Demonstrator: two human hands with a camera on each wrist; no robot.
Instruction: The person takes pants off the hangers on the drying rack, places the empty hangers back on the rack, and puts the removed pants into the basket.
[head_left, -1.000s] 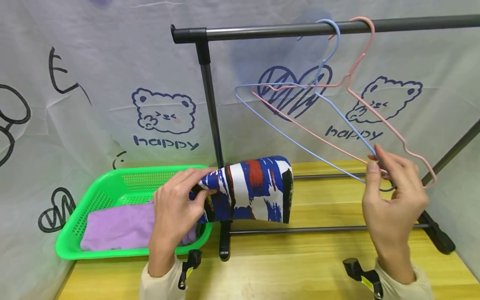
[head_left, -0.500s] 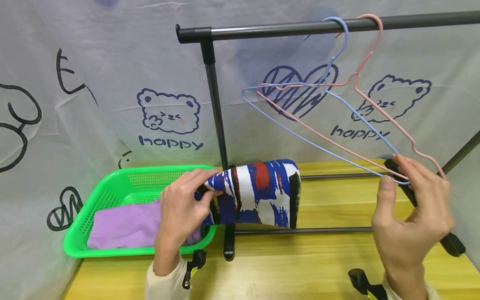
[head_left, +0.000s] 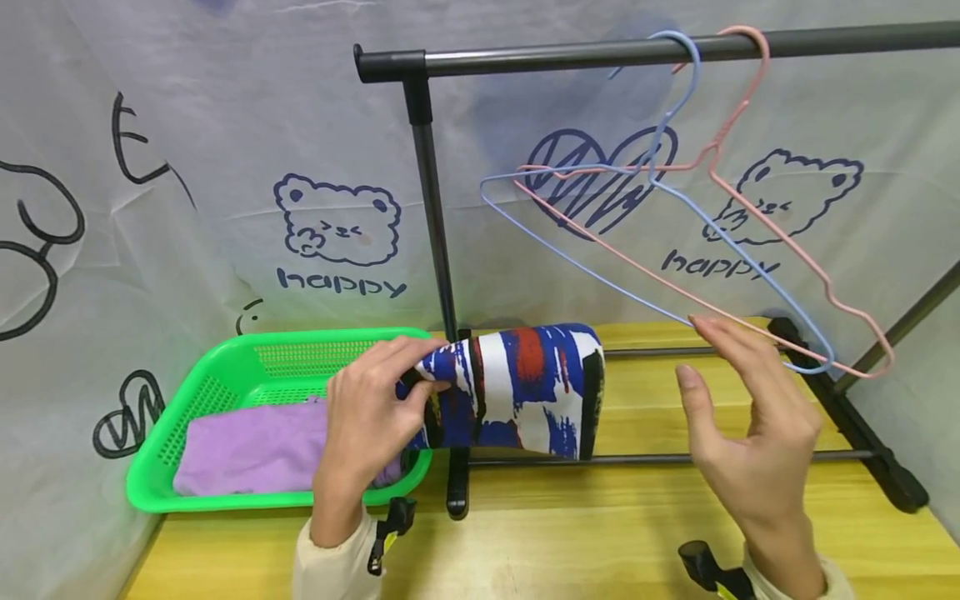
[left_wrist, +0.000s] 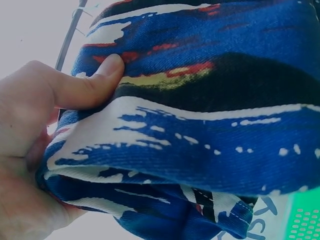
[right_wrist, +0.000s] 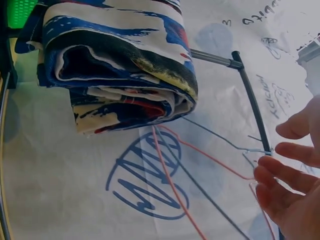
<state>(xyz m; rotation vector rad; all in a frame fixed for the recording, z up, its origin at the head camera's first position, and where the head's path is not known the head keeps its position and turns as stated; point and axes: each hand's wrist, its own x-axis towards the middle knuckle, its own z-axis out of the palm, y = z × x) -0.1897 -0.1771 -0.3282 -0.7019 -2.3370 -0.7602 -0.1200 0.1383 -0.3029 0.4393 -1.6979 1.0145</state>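
Observation:
My left hand (head_left: pixel 375 408) grips one end of a folded garment (head_left: pixel 525 392) with a blue, white, red and black brush-stroke print. In the left wrist view the thumb (left_wrist: pixel 92 85) presses on its upper face, with the other fingers mostly hidden behind the cloth. My right hand (head_left: pixel 757 417) is raised with fingers and thumb spread and nothing between them. Its index fingertip overlaps the lower wire of a blue hanger (head_left: pixel 697 67) in the head view. Behind that hangs a pink hanger (head_left: pixel 717 137).
Both hangers hang from the black rod (head_left: pixel 540 60) of a clothes rack. A green basket (head_left: pixel 217 503) with folded purple cloth (head_left: pixel 247 450) stands at the left. The rack's feet and lower bars rest on a yellow wood-grain table (head_left: pixel 540 550). A printed sheet (head_left: pixel 225 125) hangs behind.
The right hand first held the blue hanger's right side, let go, then moved left to its lower wire. The blue hanger swung slightly. The left hand keeps the garment in about the same place.

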